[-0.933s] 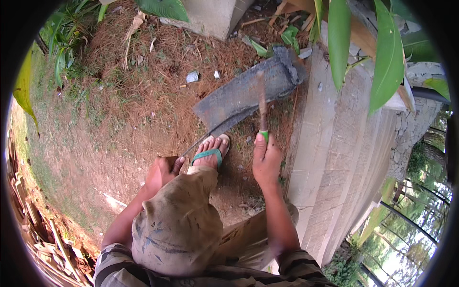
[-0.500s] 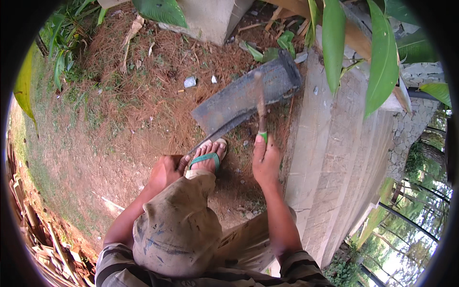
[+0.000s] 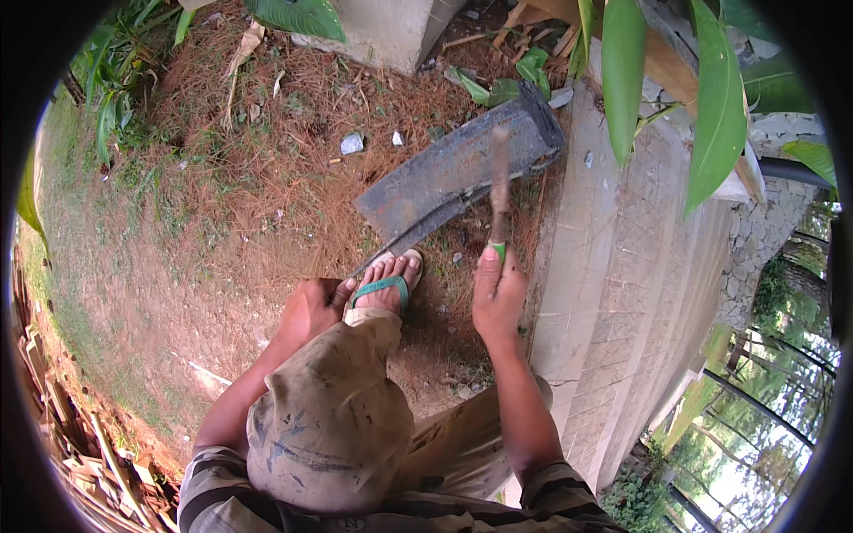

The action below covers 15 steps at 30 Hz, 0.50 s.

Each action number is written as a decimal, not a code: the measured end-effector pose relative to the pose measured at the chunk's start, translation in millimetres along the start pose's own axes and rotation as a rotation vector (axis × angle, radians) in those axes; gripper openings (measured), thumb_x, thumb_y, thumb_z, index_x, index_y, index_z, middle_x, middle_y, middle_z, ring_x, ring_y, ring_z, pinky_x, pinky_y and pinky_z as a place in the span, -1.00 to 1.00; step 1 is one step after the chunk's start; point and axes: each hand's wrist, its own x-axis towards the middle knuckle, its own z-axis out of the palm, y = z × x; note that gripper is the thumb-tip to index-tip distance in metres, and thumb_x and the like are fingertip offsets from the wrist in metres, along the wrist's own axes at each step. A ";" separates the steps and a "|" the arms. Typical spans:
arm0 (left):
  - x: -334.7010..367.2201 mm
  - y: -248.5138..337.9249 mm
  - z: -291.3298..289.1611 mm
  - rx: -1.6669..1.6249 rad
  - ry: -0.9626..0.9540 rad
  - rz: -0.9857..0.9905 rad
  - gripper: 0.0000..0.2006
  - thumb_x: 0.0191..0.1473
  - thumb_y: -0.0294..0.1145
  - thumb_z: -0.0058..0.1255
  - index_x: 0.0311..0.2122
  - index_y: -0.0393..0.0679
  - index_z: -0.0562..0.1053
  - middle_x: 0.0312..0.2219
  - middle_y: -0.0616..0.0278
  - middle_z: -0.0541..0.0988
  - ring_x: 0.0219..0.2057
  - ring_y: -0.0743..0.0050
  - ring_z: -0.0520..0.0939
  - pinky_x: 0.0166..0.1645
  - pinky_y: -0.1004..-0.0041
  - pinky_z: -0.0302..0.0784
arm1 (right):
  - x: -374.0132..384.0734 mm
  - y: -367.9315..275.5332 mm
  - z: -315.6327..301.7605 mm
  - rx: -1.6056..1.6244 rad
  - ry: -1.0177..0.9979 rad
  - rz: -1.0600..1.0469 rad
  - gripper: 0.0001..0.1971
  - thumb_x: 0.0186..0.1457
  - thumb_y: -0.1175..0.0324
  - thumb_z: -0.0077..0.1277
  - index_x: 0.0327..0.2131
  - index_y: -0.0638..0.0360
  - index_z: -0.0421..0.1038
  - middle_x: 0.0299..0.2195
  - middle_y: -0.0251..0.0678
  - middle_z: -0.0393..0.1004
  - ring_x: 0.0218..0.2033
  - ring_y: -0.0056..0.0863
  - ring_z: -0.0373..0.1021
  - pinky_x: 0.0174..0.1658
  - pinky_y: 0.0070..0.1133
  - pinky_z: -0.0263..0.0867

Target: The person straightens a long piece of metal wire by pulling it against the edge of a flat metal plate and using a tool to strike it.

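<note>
A dark, rust-stained metal channel (image 3: 444, 173) lies slanted on the ground ahead of my foot. A thin dark strip runs along its near edge down to my left hand (image 3: 310, 310), which is closed around the strip's near end beside the sandal. My right hand (image 3: 499, 298) grips a hand tool (image 3: 501, 200) by its green grip. Its brown shaft points away from me over the channel; the far end is blurred, so I cannot tell its kind or whether it touches the metal. My foot in a green-strapped sandal (image 3: 384, 286) stands at the channel's near end.
A concrete ledge (image 3: 613, 266) runs along the right side. At the top stands a concrete block (image 3: 373, 35), and broad green leaves (image 3: 622, 80) hang in at the upper right. Small stones (image 3: 353, 143) and pine needles cover the ground; cut wood (image 3: 67, 435) is piled at lower left.
My right hand and the tool have shifted slightly to the right. The channel's far end looks slightly moved or turned, while my left hand keeps nearly the same place.
</note>
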 end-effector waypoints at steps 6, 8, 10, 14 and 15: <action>5.1 14.0 -5.9 -0.012 0.009 0.015 -0.41 0.35 0.01 -0.07 -0.52 -0.40 0.38 -0.67 -0.19 0.32 -0.60 -0.07 0.28 -0.40 0.04 0.30 | 28.9 -66.7 -21.1 0.676 0.255 -0.388 -0.56 0.46 -0.03 -0.27 -0.34 0.16 0.27 -0.65 -0.49 0.22 -0.67 -0.56 0.26 -0.68 -0.64 0.12; 10.7 18.1 -0.5 -0.035 0.011 0.044 -0.41 0.35 0.01 -0.08 -0.51 -0.41 0.38 -0.67 -0.20 0.33 -0.60 -0.09 0.29 -0.39 0.04 0.31 | 23.1 -1.2 -12.3 0.409 0.166 -0.524 -0.55 0.45 -0.03 -0.25 -0.32 0.18 0.29 -0.64 -0.41 0.29 -0.67 -0.51 0.29 -0.66 -0.55 0.16; 12.1 15.3 -1.0 -0.032 -0.007 0.035 -0.41 0.35 0.02 -0.08 -0.50 -0.41 0.39 -0.67 -0.21 0.34 -0.59 -0.11 0.31 -0.39 0.03 0.32 | 23.7 3.7 -7.0 -0.166 -0.086 -0.090 -0.57 0.43 0.01 -0.19 -0.30 0.22 0.33 -0.59 -0.22 0.43 -0.58 -0.33 0.42 -0.57 -0.37 0.27; 14.9 14.3 -6.1 -0.014 -0.031 0.024 -0.41 0.35 0.02 -0.08 -0.49 -0.40 0.42 -0.66 -0.21 0.36 -0.59 -0.14 0.34 -0.38 0.03 0.34 | 16.3 -17.9 -14.1 0.068 -0.101 0.111 -0.57 0.41 0.01 -0.14 -0.33 0.23 0.34 -0.63 -0.19 0.42 -0.59 -0.27 0.49 -0.58 -0.39 0.30; 16.8 16.2 -8.5 -0.016 -0.007 0.042 -0.41 0.35 0.03 -0.09 -0.49 -0.40 0.42 -0.66 -0.21 0.37 -0.59 -0.14 0.35 -0.38 0.03 0.34 | 20.3 -37.8 -21.1 0.229 -0.042 0.079 -0.56 0.41 -0.01 -0.13 -0.34 0.23 0.33 -0.64 -0.22 0.39 -0.60 -0.34 0.47 -0.59 -0.42 0.29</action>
